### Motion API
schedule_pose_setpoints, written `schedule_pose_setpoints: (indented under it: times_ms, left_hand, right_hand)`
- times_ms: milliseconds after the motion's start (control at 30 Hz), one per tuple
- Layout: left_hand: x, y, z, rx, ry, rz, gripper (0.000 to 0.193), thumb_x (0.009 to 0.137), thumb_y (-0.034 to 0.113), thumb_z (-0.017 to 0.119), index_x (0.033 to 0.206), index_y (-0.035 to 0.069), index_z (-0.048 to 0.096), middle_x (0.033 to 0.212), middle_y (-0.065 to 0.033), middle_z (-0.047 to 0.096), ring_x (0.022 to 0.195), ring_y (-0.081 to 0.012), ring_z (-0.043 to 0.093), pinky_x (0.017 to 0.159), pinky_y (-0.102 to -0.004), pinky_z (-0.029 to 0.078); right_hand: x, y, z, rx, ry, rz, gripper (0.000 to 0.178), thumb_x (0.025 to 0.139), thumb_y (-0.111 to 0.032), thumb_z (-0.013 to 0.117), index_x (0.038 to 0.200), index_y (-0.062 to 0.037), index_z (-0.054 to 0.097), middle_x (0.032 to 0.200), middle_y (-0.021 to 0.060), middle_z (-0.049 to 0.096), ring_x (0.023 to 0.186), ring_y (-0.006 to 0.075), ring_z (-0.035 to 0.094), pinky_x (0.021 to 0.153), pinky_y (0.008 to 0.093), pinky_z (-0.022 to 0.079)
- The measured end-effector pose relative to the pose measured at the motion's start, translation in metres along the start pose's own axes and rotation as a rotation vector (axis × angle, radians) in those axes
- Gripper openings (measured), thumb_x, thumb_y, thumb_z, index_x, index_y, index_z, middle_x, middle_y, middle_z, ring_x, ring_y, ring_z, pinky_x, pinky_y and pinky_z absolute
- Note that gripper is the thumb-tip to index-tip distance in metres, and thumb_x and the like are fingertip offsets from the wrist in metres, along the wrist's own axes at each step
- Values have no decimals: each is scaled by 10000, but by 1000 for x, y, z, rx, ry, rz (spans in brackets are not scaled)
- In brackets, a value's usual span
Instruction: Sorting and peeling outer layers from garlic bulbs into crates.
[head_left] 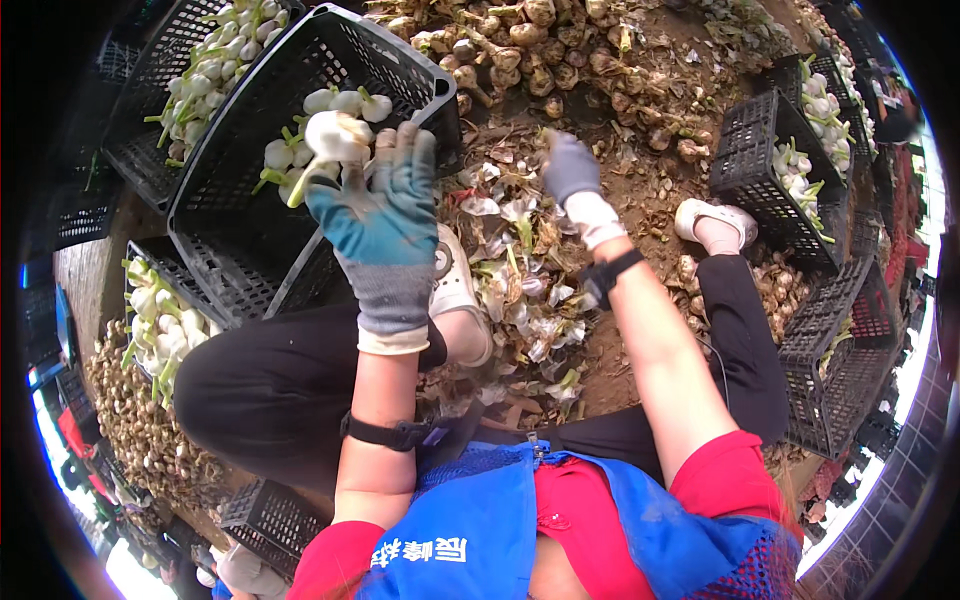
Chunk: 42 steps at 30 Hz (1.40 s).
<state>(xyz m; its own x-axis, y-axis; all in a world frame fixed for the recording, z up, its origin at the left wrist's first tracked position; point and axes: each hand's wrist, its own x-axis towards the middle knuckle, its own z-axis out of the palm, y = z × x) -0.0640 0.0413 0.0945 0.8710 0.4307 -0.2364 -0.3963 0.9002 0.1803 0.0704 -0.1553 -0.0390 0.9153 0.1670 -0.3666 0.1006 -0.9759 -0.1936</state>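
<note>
My left hand (pixel 378 205), in a teal and grey glove, reaches over the rim of a black plastic crate (pixel 240 225) with its fingers stretched out and apart. A white garlic bulb (pixel 337 137) with a green stem stub, slightly blurred, is right by its fingertips and thumb and looks loose of them. Inside that crate lie several cleaned garlic bulbs (pixel 287 153). My right hand (pixel 572 168), in a grey glove, is closed above the littered ground; a small yellowish tip shows at its fingers, but what it holds is unclear.
Unpeeled garlic (pixel 535 45) is heaped ahead of me. Loose skins and trimmings (pixel 530 270) cover the soil between my feet. More crates hold white garlic at the left (pixel 215 75) and right (pixel 780 170). Small bulbs (pixel 140 420) lie spread behind my left knee.
</note>
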Motion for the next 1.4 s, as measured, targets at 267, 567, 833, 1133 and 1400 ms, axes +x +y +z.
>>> schedule_pose_setpoints:
  times_ms: [267,567,833,1133,1400]
  left_hand:
    - [-9,-33,-20,712,86,-274,497,1044,359,444,1378,-8,425,1305,-169,533,1201,-282,552,1024,-443,467]
    - [-13,-30,-34,947,-68,-378,405,1015,169,488,1385,8,454,1224,-101,577,1084,-182,606,980,-341,492]
    - [-27,-43,-35,1075,-90,-459,605,853,97,735,1389,36,462,1290,-88,543,1105,-148,552,946,-272,463]
    - [-35,-41,-22,1395,-550,171,692,745,-107,752,1373,6,486,1334,-101,546,1228,-186,534,1046,-304,448]
    - [-49,-36,-4,646,-248,-373,561,836,47,757,1324,23,480,1123,-94,628,901,-147,645,825,-296,570]
  right_hand:
    - [92,13,0,-389,217,-249,396,896,-162,602,1292,-172,590,1206,202,629,1051,347,646,847,438,541]
    - [38,56,-5,268,42,-14,206,918,-110,586,1071,-110,725,1004,116,728,928,227,686,802,324,531]
    - [-104,-21,-94,1089,-420,-275,221,992,-134,560,1163,-29,655,1011,46,685,880,106,617,779,239,499]
    - [-145,-38,-98,1201,-169,-28,265,991,-270,602,1118,-42,651,781,-7,642,610,55,533,521,206,406]
    - [-176,-35,-117,1296,-93,-221,257,1013,-210,548,1187,-43,638,755,-29,584,627,42,470,556,200,373]
